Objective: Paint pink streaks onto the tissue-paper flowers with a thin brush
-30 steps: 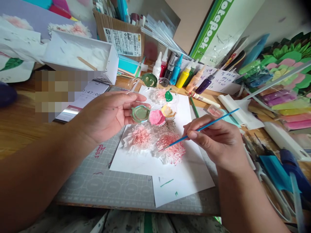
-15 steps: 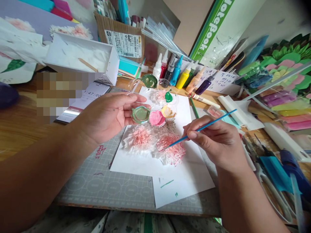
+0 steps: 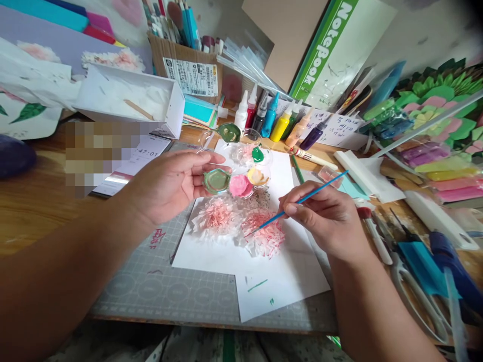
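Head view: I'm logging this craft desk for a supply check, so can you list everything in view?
paper flowers: two, pink and white fringed, on the white sheet
white sheet: two overlapping, on the cutting mat
cutting mat: one, grey gridded, at the desk front
palette: one, clear, wells of green, pink, yellow paint, above the flowers
paintbrush: one, blue handle, tip on the right flower
paint bottles: a row, white, red, blue, yellow, purple, behind the palette
cardboard box: one, brown, holding pens, rear
white box: one, open, rear left
scissors: one, right edge
left hand: holds the palette
right hand: grips the paintbrush
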A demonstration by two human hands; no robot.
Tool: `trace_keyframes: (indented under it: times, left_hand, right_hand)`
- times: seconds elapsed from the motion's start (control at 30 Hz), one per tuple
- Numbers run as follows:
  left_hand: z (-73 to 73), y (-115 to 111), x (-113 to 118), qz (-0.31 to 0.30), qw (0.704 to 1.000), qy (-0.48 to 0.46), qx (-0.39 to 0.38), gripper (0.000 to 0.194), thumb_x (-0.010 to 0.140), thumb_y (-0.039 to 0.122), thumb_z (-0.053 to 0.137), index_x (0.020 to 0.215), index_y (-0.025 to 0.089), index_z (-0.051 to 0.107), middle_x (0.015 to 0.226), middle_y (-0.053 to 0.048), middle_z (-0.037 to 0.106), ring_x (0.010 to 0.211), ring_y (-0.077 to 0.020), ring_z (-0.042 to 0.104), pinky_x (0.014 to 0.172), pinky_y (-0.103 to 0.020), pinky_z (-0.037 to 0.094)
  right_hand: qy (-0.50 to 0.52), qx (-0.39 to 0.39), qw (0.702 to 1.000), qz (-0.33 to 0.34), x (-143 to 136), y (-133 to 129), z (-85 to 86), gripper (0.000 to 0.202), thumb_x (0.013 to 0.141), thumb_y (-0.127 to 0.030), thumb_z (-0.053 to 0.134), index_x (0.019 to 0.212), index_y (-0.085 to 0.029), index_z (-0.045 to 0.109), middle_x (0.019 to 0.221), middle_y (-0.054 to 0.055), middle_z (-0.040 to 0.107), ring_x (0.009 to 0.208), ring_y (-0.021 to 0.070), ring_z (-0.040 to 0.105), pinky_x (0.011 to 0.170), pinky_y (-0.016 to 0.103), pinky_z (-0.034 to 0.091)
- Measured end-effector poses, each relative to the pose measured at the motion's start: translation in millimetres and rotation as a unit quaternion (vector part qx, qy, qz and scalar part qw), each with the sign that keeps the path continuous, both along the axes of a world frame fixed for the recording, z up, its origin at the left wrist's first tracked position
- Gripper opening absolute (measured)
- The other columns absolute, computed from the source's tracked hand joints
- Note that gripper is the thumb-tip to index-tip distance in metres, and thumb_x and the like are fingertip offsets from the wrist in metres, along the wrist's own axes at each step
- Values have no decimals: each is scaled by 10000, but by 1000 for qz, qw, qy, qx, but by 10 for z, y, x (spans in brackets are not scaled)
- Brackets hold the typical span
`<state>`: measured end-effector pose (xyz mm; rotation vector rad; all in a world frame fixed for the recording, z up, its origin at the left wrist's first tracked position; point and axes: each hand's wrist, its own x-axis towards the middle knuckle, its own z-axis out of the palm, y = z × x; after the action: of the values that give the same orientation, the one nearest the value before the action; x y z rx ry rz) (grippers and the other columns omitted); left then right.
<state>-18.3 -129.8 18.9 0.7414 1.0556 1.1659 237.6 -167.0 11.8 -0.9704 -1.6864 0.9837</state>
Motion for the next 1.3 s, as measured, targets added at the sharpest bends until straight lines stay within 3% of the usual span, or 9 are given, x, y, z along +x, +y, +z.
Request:
trace_keyframes:
  times: [0.17, 0.3, 1.3]
  left_hand:
    - [7, -17, -26, -13, 1000, -2, -14, 143, 797, 230, 707, 822, 108, 778, 754, -102, 768, 693, -195, 703, 601, -288, 557]
    - [-4, -14, -36, -10, 1000, -3, -5, 142, 779, 229, 724, 819, 106, 783, 754, -102, 770, 703, -197, 707, 597, -282, 560]
    - [-6, -5, -17, -9, 1000, 4, -3, 138, 790, 219, 707, 823, 107, 781, 770, -102, 767, 712, -190, 699, 596, -275, 548]
  right_hand:
    - [-26, 16, 999, 16, 8, -32, 41, 96, 820, -257, 817, 774, -217, 743, 699, -3, 714, 631, 129, 645, 595, 254, 512]
    - [18, 20, 1000, 9, 67, -27, 16, 69, 839, -232, 803, 791, -238, 754, 710, -6, 718, 655, 142, 659, 624, 273, 532]
    - [33, -30, 999, 10, 70, 41, -46, 119, 815, -302, 831, 775, -229, 745, 707, -6, 715, 648, 137, 659, 616, 272, 557]
